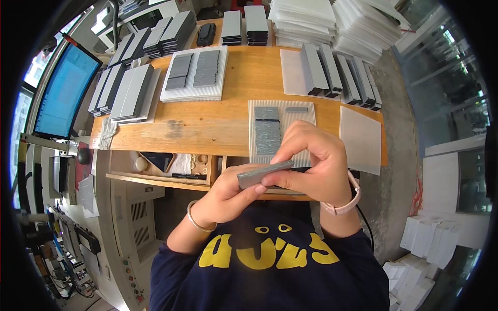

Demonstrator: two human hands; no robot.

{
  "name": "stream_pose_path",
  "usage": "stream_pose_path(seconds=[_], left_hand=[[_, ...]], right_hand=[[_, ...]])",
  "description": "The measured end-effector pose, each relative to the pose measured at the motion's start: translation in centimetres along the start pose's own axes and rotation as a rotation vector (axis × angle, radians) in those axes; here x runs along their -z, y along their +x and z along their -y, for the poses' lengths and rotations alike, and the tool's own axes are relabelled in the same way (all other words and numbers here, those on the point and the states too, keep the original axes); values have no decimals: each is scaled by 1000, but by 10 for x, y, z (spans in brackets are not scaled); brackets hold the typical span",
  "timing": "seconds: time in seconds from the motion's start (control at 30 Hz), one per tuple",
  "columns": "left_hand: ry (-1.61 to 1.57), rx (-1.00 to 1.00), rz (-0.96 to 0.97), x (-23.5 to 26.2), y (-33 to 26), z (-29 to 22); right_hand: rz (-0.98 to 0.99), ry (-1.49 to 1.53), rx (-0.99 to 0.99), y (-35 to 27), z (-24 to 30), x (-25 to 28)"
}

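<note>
Between my two hands, in front of my chest, is a flat grey rectangular bar [254, 177], tilted up toward its right end. My left hand [231, 189] grips its left end, thumb along the lower edge. At the other end my right hand [314, 158] pinches it with thumb and fingers; a pale watch band circles that wrist. Just beyond my hands lies a ribbed white sheet [252, 116] bearing a row of similar grey bars [267, 137] and one separate bar [296, 109]. My right hand hides part of this sheet.
A stack of ribbed sheets [218, 93] with two rows of bars lies farther left on the wooden table [181, 127]. Long grey blocks stand at left [132, 96] and right [314, 67]. Below the table's left part, a drawer [155, 179] is pulled out. A monitor [67, 88] stands left.
</note>
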State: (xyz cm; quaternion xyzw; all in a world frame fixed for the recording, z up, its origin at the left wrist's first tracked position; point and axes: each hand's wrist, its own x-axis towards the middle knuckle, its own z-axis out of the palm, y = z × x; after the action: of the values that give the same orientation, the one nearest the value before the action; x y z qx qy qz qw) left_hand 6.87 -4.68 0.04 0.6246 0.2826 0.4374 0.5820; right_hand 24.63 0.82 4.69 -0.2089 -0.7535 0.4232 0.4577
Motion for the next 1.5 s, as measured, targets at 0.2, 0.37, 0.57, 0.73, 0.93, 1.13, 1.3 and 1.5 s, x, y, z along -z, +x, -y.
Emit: stream_pose_path(seconds=[0.2, 0.37, 0.57, 0.73, 0.93, 1.13, 1.3, 1.5], left_hand=[[208, -126, -240, -16, 7, 7], [221, -98, -268, -18, 0, 16], [-62, -171, -279, -20, -2, 23], [-374, -105, -267, -23, -11, 28], [-678, -43, -197, -27, 4, -2], [-459, 7, -102, -21, 1, -6], [-459, 58, -102, -17, 0, -7], [-553, 36, -179, -11, -5, -7]], right_hand=[[-277, -42, -166, -2, 12, -32], [-240, -127, -146, -4, 9, -30], [-242, 37, -244, -1, 9, -34], [-231, 59, -200, 1, 6, -30], [-254, 173, -365, -1, 12, -13], [-189, 360, -372, -2, 12, -6], [-157, 520, -490, 0, 11, -4], [-131, 503, -532, 13, 7, -11]])
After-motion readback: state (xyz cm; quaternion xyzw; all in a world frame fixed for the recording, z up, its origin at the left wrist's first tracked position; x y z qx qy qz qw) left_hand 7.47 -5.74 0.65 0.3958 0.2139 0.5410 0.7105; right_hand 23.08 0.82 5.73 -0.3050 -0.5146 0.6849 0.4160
